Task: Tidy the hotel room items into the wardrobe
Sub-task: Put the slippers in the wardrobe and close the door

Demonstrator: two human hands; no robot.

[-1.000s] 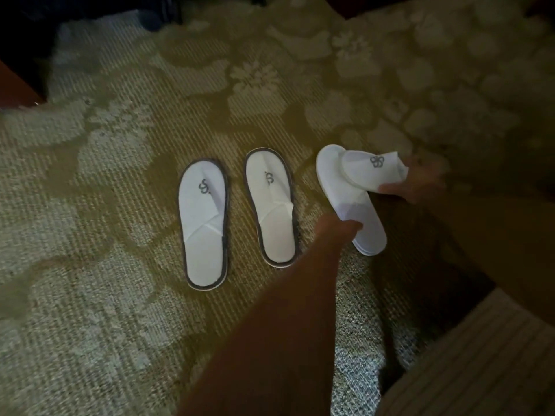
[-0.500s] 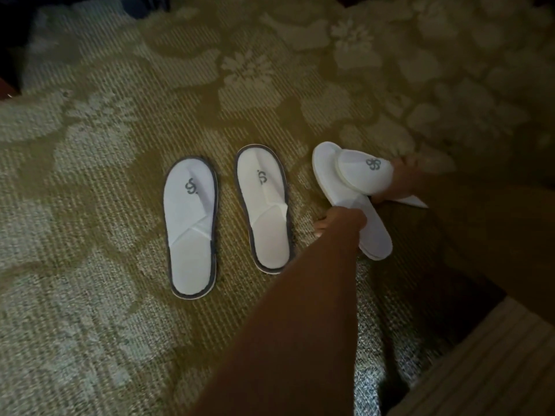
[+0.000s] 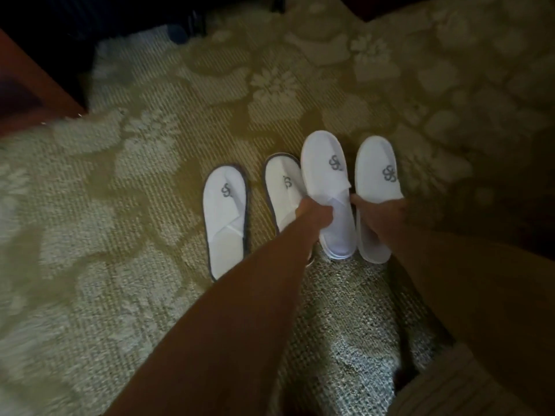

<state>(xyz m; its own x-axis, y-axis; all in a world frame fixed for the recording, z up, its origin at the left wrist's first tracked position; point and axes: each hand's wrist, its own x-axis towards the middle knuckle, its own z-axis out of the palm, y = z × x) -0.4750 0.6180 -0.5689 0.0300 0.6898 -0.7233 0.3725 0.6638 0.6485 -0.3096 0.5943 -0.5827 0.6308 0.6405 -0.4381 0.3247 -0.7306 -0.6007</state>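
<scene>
Several white hotel slippers with grey logos are side by side over the patterned carpet. Two grey-trimmed ones lie flat: the left slipper [image 3: 225, 217] and its mate [image 3: 282, 190], partly hidden by my left arm. My left hand [image 3: 313, 213] grips a plain white slipper [image 3: 327, 178] at its strap opening. My right hand [image 3: 381, 211] grips the other plain white slipper [image 3: 377, 172] the same way. Both held slippers point away from me, parallel, just right of the grey-trimmed pair.
A reddish wooden furniture edge [image 3: 33, 94] stands at the far left, with dark shadow behind it along the top. Floral green carpet [image 3: 135, 181] spreads all around. A striped pale fabric [image 3: 444, 385] shows at the bottom right.
The two plain slippers were crossed and stacked together; now each hand holds one and they sit apart, parallel. The view has shifted, so the slippers appear further right.
</scene>
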